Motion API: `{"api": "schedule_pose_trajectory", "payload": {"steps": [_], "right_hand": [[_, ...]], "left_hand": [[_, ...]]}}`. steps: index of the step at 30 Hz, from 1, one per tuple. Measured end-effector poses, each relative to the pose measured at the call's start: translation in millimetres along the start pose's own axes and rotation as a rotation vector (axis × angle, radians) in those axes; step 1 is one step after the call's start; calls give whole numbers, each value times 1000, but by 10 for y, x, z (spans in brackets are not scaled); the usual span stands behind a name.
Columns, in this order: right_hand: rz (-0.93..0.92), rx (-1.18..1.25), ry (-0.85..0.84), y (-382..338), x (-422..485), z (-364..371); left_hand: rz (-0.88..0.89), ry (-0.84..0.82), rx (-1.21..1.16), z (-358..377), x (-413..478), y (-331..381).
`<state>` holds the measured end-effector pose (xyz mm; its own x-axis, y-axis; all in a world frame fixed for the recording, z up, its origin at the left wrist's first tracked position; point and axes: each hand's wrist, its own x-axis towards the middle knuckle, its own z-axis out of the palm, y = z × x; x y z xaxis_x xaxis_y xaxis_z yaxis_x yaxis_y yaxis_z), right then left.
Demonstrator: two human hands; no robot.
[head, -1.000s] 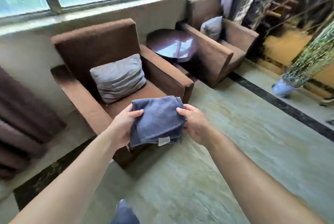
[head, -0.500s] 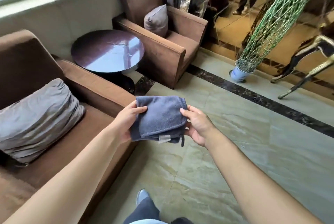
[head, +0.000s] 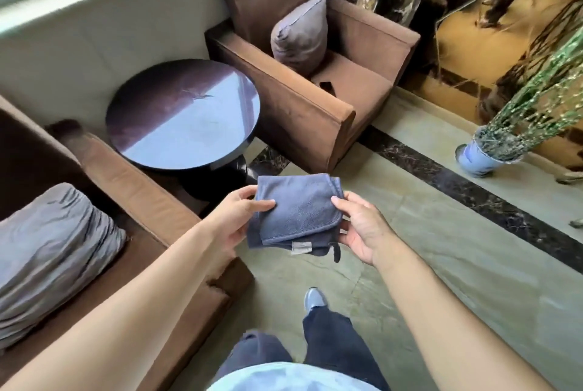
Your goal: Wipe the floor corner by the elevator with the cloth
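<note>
Folded blue cloth, held level above the floor at mid-frame, long axis 9-to-3 o'clock: left hand pinching its 9 o'clock edge, right hand its 3 o'clock edge, both equally near; elevator corner not visible.

Armchairs, round table, plant pot
</note>
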<state>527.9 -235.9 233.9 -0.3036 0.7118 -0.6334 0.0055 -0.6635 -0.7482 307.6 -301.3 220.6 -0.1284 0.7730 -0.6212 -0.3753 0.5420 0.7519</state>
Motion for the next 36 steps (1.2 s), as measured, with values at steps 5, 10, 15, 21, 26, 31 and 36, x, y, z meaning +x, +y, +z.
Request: {"api": "schedule_pose_trajectory", "payload": {"steps": [5,10,15,21,26,31,36], "right_hand": [[78,-147,-93,-769,1040,230],[157,-297,-249,-1233,2064,892],[216,-432,-333,-1518,3295,1662],[332,-593,-327,-1562,4588,2383],[384,-693,-320,-1257,5574,2835],[437,-800,-345,-826,6329,3167],[448,-960,-366,-744,6604,3320]], "left_hand": [[2,113,-108,-143,792,482],[13,214,-278,-708,1386,796],[-13,334,-399,-1387,2262,1091],[-85,530,-439,-1990,3170,1352],[-130,625,-475,-2463,3900,1270],[-221,727,-528,-2910,4450,991],[-309,725,-481,-3090,4531,941]]}}
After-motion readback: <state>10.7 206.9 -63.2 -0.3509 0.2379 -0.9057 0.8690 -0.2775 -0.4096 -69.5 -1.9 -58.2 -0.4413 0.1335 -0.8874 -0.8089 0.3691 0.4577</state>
